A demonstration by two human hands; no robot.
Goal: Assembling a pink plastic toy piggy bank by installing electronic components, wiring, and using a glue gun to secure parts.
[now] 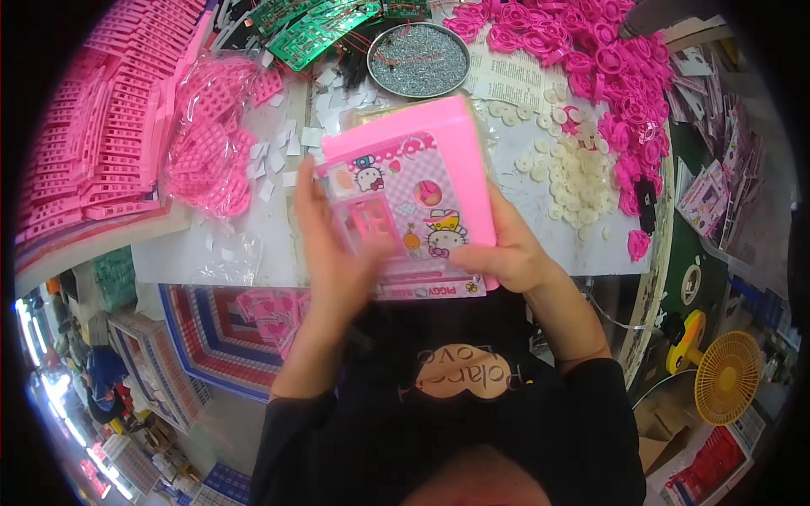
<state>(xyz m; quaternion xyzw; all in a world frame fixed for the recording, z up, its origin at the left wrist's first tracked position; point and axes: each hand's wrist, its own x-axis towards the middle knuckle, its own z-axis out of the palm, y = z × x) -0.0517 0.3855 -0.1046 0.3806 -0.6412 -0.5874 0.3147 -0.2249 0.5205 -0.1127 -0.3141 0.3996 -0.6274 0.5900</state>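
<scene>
Tilted above the table's near edge is a pink plastic coin-bank box (471,173). A printed cartoon panel (403,202) with a round hole and a pink keypad window lies on its upper face. My right hand (515,244) grips the box's right side, thumb on the front and fingers behind, hidden. My left hand (333,261) is at the left edge, its fingers stretched upward beside the panel and its thumb near the keypad window. That thumb is blurred, so its contact cannot be made out.
Behind the box stands a round metal dish of small screws (419,59). Green circuit boards (325,34) lie at the back. Pink plastic parts (101,110) are stacked at left, beside bagged keypads (211,135). White discs (574,173) and magenta rings (620,76) cover the right. A yellow fan (727,377) stands lower right.
</scene>
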